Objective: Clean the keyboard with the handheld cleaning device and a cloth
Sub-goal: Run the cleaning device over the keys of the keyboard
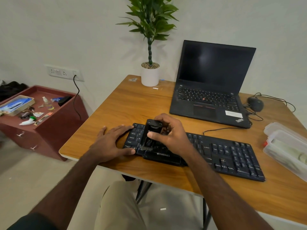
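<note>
On the wooden bench (pixel 116 107), a black Zebronics keyboard (pixel 224 153) lies across the near centre, running from about 9 o'clock to 4 o'clock. The right hand (pixel 167 131) grips a black handheld cleaning device (pixel 152 133), fingers and thumb curled round it, its bristled lower end down on the keys at the keyboard's left part. The left hand (pixel 111 141) lies flat with straight fingers, its grip open, pressing the keyboard's left edge and the bench beside it. At 1 o'clock stands an open ThinkPad laptop (pixel 214 80) with a dark screen, a black mouse (pixel 255 103) just beside it. A potted plant (pixel 150 70) sits at 12 o'clock; a clear plastic box (pixel 285 146) at 3 o'clock.
</note>
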Demonstrator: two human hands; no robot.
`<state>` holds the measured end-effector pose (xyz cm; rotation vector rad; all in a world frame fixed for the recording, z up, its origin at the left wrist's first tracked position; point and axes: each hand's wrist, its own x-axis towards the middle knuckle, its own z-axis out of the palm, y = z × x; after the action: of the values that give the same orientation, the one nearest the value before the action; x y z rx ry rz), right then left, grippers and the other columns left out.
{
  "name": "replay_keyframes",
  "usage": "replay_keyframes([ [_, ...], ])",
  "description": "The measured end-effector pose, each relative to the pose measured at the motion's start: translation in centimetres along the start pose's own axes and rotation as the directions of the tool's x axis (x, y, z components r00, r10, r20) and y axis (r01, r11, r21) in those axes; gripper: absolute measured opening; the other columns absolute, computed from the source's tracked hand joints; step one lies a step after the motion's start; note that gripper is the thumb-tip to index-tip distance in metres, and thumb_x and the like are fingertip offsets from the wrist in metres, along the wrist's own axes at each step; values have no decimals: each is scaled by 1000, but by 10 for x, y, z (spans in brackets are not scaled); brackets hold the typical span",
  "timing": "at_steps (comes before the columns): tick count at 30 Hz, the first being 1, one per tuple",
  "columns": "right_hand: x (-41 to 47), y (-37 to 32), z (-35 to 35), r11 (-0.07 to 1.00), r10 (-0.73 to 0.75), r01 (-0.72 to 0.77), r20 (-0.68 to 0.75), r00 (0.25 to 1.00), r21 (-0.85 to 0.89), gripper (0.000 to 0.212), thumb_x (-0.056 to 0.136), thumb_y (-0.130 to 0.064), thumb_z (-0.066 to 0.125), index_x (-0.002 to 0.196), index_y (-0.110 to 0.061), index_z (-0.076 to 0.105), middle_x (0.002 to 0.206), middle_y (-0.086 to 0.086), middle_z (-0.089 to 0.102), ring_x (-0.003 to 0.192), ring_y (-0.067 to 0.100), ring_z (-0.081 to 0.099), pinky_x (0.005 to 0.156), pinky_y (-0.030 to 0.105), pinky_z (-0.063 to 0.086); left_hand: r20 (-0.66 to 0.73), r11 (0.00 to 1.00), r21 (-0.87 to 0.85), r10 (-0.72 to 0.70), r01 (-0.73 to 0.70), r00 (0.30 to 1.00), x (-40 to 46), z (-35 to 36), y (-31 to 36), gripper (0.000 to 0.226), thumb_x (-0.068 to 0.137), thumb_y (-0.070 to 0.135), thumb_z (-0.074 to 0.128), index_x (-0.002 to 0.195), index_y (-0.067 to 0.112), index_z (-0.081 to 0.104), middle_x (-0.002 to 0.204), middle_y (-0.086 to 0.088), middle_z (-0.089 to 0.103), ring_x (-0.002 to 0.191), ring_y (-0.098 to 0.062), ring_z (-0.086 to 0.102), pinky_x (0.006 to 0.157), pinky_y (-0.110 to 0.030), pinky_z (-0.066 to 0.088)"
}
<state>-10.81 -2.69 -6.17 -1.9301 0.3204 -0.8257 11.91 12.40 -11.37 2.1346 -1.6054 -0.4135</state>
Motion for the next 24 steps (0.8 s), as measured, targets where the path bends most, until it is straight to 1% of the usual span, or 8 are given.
replay_keyframes([
  [3, 4, 4, 4, 1000, 8, -8, -30, 1000, -11, 27, 80, -20, 84, 99, -12, 67, 92, 3, 67, 83, 31, 63, 71, 50, 55, 3, 1000, 2, -6, 6, 1000, 0, -1, 0, 94, 59, 100, 46, 142, 68, 16, 161, 12, 32, 150, -2, 18, 123, -52, -6],
  [5, 4, 5, 2, 1000, 26, -26, -29, 999, -4, 27, 81, -20, 84, 99, -13, 66, 92, 1, 67, 84, 31, 63, 74, 52, 54, 2, 1000, -5, -5, 5, 1000, 0, -1, 0, 93, 59, 100, 46, 141, 69, 16, 161, 11, 32, 150, -3, 19, 123, -51, -6],
  [10, 3, 1, 7, 999, 15, -14, -36, 999, 31, 26, 82, -12, 84, 99, -8, 64, 89, -8, 66, 84, 18, 66, 74, 38, 58, -1, 1000, -5, -13, 13, 1000, 0, -1, 2, 95, 57, 102, 45, 142, 68, 17, 162, 10, 31, 150, -3, 19, 123, -50, -6],
  [12, 3, 2, 12, 999, 8, -6, -44, 999, 39, 26, 83, -11, 83, 99, -7, 63, 90, -8, 65, 84, 16, 65, 73, 34, 57, 4, 1000, -9, -16, 16, 1000, 0, -1, 2, 94, 58, 101, 45, 142, 68, 17, 162, 10, 31, 150, -3, 18, 123, -49, -7],
  [14, 3, 1, 14, 1000, 6, -7, -35, 999, -11, 26, 83, -15, 83, 99, -11, 63, 90, -5, 66, 83, 16, 64, 70, 29, 55, 2, 1000, -4, -15, 15, 1000, 0, -1, 2, 97, 58, 101, 45, 144, 66, 18, 162, 10, 31, 150, -3, 18, 123, -50, -7],
  [18, 1, 4, 1, 995, 33, -33, -5, 999, -94, 27, 82, -24, 82, 99, -16, 62, 90, 3, 65, 81, 26, 62, 68, 39, 53, 3, 1000, 0, -16, 16, 1000, -1, -2, 3, 100, 59, 100, 46, 148, 61, 19, 162, 9, 31, 150, -4, 18, 123, -50, -6],
  [21, -3, 3, -18, 990, 40, -38, 13, 999, -135, 29, 79, -29, 82, 96, -16, 62, 88, 3, 65, 79, 27, 61, 66, 32, 49, 9, 1000, -1, -10, 10, 1000, -2, -3, 3, 104, 59, 100, 46, 150, 57, 20, 162, 9, 30, 150, -6, 19, 123, -49, -7],
  [24, -11, -1, -43, 983, 70, -62, 43, 997, -171, 28, 80, -21, 84, 95, -13, 63, 89, 3, 65, 81, 24, 61, 68, 28, 49, 8, 1000, 1, -5, 5, 1000, -1, -2, 3, 102, 59, 101, 45, 148, 59, 19, 162, 9, 31, 151, -6, 19, 123, -50, -7],
])
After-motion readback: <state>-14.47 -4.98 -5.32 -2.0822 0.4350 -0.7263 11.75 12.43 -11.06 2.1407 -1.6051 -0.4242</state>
